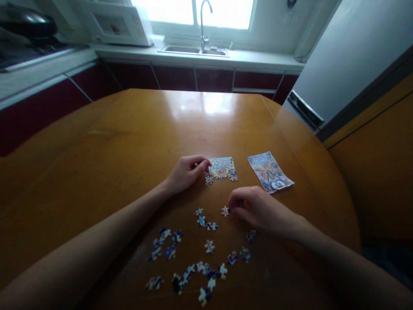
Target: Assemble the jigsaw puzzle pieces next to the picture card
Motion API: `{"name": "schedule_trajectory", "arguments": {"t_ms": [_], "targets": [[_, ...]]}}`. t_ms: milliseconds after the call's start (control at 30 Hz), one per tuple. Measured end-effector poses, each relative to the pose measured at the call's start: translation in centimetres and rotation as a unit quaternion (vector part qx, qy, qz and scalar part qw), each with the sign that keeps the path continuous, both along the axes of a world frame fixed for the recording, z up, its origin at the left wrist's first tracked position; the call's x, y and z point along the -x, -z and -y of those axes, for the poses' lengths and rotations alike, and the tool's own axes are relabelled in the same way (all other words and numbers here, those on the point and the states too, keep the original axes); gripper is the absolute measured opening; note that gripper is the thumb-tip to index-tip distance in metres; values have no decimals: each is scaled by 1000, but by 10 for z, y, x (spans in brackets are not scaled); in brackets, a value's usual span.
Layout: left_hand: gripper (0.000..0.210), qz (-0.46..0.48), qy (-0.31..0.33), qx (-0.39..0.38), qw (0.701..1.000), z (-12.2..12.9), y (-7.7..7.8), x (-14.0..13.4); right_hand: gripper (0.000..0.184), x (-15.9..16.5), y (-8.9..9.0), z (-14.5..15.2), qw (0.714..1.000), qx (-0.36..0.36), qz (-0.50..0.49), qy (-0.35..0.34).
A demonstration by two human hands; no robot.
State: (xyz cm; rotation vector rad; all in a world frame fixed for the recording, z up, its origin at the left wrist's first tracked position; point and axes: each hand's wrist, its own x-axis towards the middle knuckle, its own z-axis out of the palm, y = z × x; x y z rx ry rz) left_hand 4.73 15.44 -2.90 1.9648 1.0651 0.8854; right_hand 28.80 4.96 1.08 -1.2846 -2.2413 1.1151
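Note:
A partly assembled jigsaw puzzle (222, 167) lies flat on the wooden table, its lower edge uneven. At its left edge is my left hand (187, 172), with fingers curled and thumb and forefinger close together; whatever is between them is hidden. Nearer to me, my right hand (253, 206) is closed in a pinch at a loose puzzle piece (225, 211) with red and white on it. Just beyond that hand, to the right of the puzzle, a creased picture sheet (270, 171) shows a colourful cartoon design. Another loose piece (209, 246) lies below, between my forearms.
Several loose pieces are scattered nearer to me, among them a dark cluster (165, 244) on the left and a row (203, 268) at the front. The table (145, 129) has a rounded edge. Behind it stand a sink (182, 49), a microwave (112, 23) and a fridge (348, 56).

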Motion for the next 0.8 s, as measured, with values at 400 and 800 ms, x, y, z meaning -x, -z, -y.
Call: {"name": "schedule_trajectory", "arguments": {"t_ms": [400, 800], "targets": [[26, 2, 2, -7, 1000, 0, 1, 0, 13, -9, 18, -28, 996, -9, -18, 92], [26, -5, 2, 3, 1000, 0, -2, -1, 17, -5, 21, -29, 995, -62, -1, 72]]}}
